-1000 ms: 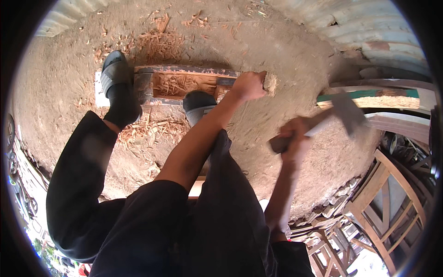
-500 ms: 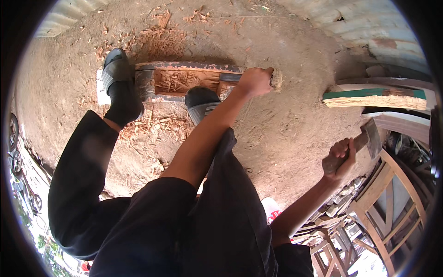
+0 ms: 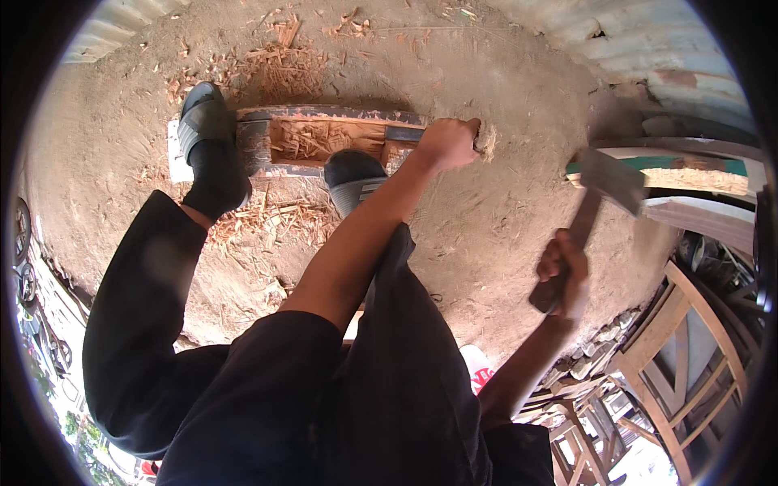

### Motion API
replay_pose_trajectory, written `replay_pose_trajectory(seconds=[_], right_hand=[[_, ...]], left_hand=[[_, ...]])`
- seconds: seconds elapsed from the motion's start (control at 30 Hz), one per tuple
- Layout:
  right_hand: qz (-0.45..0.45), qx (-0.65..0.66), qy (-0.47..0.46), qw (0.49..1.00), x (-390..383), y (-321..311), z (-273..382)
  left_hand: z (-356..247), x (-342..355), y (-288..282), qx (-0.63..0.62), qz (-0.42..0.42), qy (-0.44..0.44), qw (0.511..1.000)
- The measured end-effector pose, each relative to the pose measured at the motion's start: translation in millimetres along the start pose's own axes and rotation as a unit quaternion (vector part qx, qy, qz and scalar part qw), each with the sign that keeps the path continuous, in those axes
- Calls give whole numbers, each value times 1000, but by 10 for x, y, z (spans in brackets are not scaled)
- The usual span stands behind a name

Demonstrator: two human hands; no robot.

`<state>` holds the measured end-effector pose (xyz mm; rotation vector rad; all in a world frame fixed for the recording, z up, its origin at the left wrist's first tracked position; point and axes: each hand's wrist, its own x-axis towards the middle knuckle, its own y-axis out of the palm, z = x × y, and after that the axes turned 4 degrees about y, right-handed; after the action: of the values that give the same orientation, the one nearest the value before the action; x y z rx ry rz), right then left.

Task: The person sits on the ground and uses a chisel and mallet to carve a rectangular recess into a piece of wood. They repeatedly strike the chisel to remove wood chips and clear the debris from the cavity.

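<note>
My left hand (image 3: 448,146) is wrapped round a chisel, whose dark flat blade (image 3: 403,134) lies over the right end of a wooden block (image 3: 256,147). The chisel's frayed butt (image 3: 487,142) sticks out past my fist. A long rectangular recess is cut in the block, with wood chips (image 3: 312,139) lying inside. My right hand (image 3: 567,263) grips a hammer (image 3: 613,181) by its handle, off to the right of the block. Its heavy head is raised and slightly blurred. My left foot (image 3: 204,125) in a dark slide rests on the block's left end; my other foot (image 3: 355,176) presses its near edge.
Wood shavings (image 3: 267,223) litter the dirt floor around the block. At right lie stacked timbers, one with a green face (image 3: 713,168). Wooden chair frames (image 3: 648,368) stand at the lower right. Corrugated metal sheets (image 3: 648,40) border the far side.
My right hand has swung the hammer leftward, and its head has moved up and left. My left hand and the chisel stay in the same place.
</note>
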<state>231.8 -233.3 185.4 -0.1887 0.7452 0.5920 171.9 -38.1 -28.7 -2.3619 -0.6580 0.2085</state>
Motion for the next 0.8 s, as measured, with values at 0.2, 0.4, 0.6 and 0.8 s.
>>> replay_pose_trajectory(seconds=[0.2, 0.4, 0.6, 0.8], right_hand=[[-115, 202, -125, 964, 394, -202, 385], [63, -54, 109, 991, 499, 72, -569], [-5, 52, 70, 996, 187, -36, -103], [-64, 297, -131, 944, 630, -271, 296]], left_hand=[[-21, 41, 75, 15, 19, 9, 1000], [38, 58, 194, 16, -17, 31, 999], [-1, 22, 103, 26, 34, 3, 999], [-1, 14, 125, 17, 9, 27, 999]])
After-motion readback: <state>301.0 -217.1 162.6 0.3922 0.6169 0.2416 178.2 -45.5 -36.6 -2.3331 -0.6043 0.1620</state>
